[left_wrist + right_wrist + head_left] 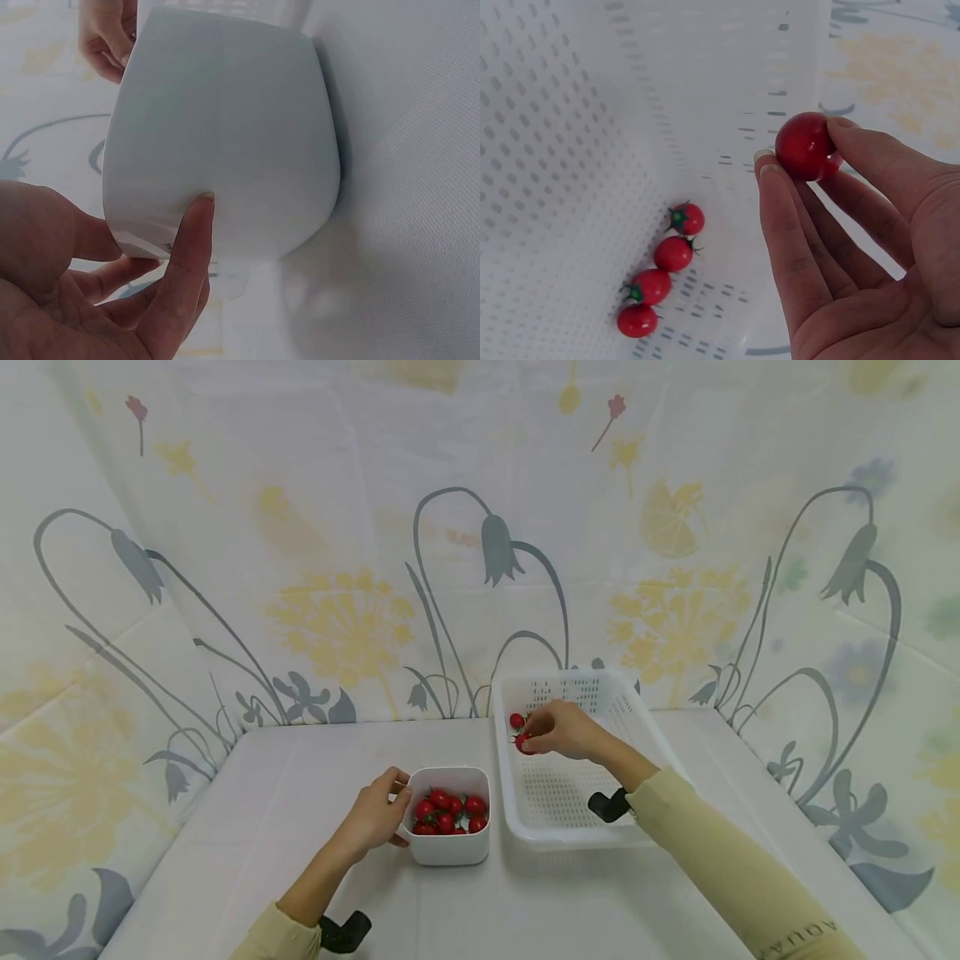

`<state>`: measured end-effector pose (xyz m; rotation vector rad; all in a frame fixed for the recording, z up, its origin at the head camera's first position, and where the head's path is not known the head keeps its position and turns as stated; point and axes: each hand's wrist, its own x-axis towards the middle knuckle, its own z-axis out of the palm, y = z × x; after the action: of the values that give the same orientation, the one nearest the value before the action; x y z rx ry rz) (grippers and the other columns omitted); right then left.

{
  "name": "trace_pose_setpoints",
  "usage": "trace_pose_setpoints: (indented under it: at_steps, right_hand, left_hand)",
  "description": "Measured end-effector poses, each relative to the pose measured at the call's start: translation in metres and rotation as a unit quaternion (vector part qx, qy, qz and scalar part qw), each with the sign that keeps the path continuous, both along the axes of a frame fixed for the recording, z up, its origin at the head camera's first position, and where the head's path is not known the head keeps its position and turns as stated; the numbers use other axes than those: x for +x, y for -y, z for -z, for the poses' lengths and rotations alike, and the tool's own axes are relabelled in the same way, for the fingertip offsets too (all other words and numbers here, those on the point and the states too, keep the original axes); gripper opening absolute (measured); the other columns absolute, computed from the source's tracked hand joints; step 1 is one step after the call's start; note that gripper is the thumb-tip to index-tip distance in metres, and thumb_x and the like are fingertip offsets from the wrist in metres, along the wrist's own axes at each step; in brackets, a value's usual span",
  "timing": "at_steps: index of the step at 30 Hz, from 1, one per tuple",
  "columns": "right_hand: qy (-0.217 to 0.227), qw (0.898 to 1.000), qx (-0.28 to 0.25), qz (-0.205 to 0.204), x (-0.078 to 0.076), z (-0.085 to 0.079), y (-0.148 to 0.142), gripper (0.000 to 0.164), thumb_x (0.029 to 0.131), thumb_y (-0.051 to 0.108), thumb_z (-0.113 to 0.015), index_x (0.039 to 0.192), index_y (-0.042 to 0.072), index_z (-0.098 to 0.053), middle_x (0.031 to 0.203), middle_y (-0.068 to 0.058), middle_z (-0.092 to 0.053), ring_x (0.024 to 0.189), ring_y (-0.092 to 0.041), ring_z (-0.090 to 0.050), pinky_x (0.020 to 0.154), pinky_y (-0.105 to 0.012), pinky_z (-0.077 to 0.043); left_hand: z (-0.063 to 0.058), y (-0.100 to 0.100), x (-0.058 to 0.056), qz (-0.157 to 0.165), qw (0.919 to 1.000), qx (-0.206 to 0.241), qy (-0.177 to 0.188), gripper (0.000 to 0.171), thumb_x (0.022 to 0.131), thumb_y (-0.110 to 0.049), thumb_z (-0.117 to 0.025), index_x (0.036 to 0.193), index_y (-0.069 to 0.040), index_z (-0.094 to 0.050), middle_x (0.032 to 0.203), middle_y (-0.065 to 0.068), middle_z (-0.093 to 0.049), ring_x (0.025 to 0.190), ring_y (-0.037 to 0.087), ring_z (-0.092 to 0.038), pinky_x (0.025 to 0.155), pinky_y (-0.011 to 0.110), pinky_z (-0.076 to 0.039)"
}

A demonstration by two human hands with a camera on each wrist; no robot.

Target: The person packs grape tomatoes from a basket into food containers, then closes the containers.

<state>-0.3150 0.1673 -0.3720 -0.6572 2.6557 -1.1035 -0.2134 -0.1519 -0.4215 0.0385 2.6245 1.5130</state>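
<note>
My right hand (566, 731) pinches a red cherry tomato (802, 146) between thumb and fingertips, over the left part of a white perforated basket (660, 735). A bit of red also shows behind that tomato in the right wrist view. Below, several cherry tomatoes (673, 253), some with green stem ends, lie in a row in the basket. To the left of the basket stands a white square container (450, 852) with several cherry tomatoes (446, 822) inside. My left hand (372, 814) holds its left side, fingers bent around the wall and near the rim.
The basket stands on a white-covered table (300, 777), close to the right of the container. Behind the table hangs a flower-printed cloth (337, 527), which also runs along both sides. Black wrist mounts (345, 933) show at both sleeves.
</note>
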Motion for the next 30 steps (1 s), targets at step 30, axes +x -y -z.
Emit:
trace_pose_setpoints:
  at_steps: [30]
  right_hand:
    - [-0.045, 0.995, -0.087, -0.017, 0.057, -0.005, 0.032, 0.015, 0.093, 0.019, -0.076, 0.105, 0.01, -0.077, 0.098, 0.002, -0.075, 0.088, -0.015, -0.071, 0.084, -0.034, -0.061]
  left_hand:
    - [0.001, 0.001, -0.001, 0.002, 1.0, 0.006, 0.003, 0.019, 0.106, -0.008, -0.05, 0.122, 0.0, -0.055, 0.132, 0.026, -0.059, 0.099, 0.032, -0.064, 0.053, 0.038, -0.064]
